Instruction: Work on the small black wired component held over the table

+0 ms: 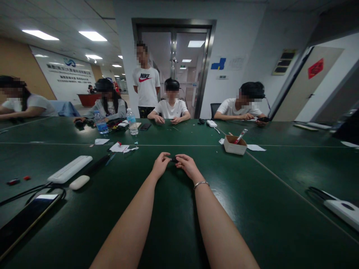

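Note:
Both my arms stretch forward over the dark green table. My left hand and my right hand meet near its middle, fingertips pinched on a small dark object. The object lies between the two hands, one end at each set of fingers. It is too small and too covered by fingers for me to tell its kind. On my right wrist sits a silver bracelet.
At left lie a white power strip, a white oval case and a phone. A cardboard box stands front right; two water bottles stand farther back. Another power strip is at right. Several people sit opposite; one stands.

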Demonstrator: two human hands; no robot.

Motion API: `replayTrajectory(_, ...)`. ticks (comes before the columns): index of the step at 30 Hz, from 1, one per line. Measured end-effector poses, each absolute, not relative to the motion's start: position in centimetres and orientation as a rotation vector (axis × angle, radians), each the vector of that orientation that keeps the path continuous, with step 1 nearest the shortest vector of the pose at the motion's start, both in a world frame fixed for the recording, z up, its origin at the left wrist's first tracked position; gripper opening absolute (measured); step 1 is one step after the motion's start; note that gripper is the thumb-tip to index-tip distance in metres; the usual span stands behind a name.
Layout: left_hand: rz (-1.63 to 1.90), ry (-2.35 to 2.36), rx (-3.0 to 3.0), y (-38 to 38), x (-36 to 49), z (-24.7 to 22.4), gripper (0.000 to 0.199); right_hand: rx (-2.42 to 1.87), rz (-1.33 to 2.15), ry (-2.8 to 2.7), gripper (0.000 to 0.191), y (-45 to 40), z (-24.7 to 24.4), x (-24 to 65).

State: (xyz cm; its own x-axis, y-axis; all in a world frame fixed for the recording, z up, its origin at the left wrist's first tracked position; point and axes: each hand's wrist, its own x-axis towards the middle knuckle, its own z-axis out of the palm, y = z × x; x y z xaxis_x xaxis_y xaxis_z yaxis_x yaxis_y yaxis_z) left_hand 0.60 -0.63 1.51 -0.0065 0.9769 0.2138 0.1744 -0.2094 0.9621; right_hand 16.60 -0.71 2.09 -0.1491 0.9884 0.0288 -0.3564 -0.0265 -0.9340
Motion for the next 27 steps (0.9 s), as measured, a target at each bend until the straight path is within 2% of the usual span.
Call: replayTrajectory(27,1.347,1.183,1.617,-0.54,0.21,1.46,0.027,-0.857,1.47,-1.035,0.025,-0.68,2.11,16.63)
